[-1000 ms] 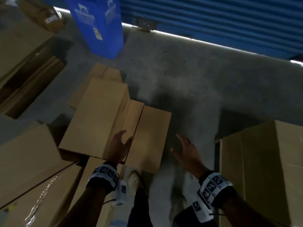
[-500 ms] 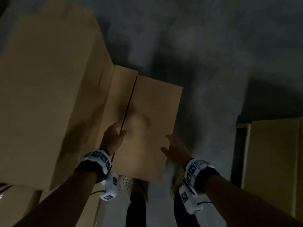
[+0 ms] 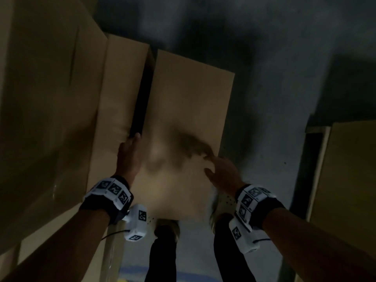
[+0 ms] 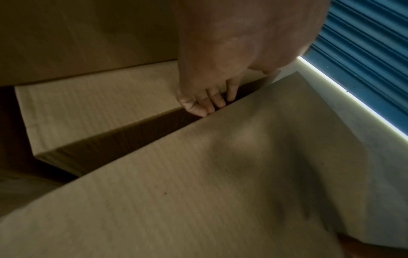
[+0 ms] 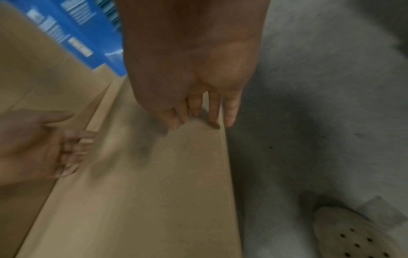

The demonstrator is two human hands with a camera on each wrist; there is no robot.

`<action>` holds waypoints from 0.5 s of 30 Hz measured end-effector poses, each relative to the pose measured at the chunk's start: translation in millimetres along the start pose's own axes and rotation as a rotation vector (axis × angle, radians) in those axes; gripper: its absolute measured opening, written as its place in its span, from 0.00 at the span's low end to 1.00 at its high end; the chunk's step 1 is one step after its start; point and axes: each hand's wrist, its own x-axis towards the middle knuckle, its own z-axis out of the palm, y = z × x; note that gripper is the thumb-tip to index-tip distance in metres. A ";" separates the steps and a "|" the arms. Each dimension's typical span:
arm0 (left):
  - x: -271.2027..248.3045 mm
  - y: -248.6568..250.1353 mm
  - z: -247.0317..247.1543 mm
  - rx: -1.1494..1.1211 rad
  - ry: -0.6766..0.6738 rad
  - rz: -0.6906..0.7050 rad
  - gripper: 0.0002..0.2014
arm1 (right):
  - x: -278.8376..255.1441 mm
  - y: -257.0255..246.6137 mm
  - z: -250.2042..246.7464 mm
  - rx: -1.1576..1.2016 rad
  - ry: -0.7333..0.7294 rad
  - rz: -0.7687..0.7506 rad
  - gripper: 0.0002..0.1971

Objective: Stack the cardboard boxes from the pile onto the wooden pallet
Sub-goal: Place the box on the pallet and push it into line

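Beside the neighbouring box [image 3: 122,88], the left hand [image 3: 130,157] reaches its loosely extended fingers [image 4: 198,106] into the dark gap. They touch the left edge of the cardboard box [image 3: 189,102], which lies on the floor [image 3: 274,98] before the feet. The right hand [image 3: 221,171] hovers spread over its right edge, grasping nothing. It seems best to seat both palms low on opposite sides, squeeze evenly and lift level.

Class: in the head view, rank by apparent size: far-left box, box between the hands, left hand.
1. far-left box, though it looks nearer the camera
2. box between the hands
3. left hand
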 end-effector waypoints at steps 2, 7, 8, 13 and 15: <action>-21.1 14.8 11.7 -0.164 -0.050 -0.039 0.35 | -0.6 13.6 -11.9 0.030 0.024 0.058 0.22; -66.0 35.1 51.1 -0.034 -0.312 -0.016 0.24 | 0.8 34.2 -38.1 0.171 -0.011 0.205 0.18; -71.4 36.2 57.6 0.004 -0.368 0.007 0.22 | 0.5 36.9 -39.5 0.243 0.006 0.225 0.17; -71.5 41.7 83.8 0.096 -0.317 0.154 0.13 | -9.5 51.9 -42.2 0.650 0.226 0.320 0.25; -59.9 44.7 90.9 0.210 -0.180 0.169 0.11 | -15.4 60.5 -42.3 0.753 0.239 0.347 0.27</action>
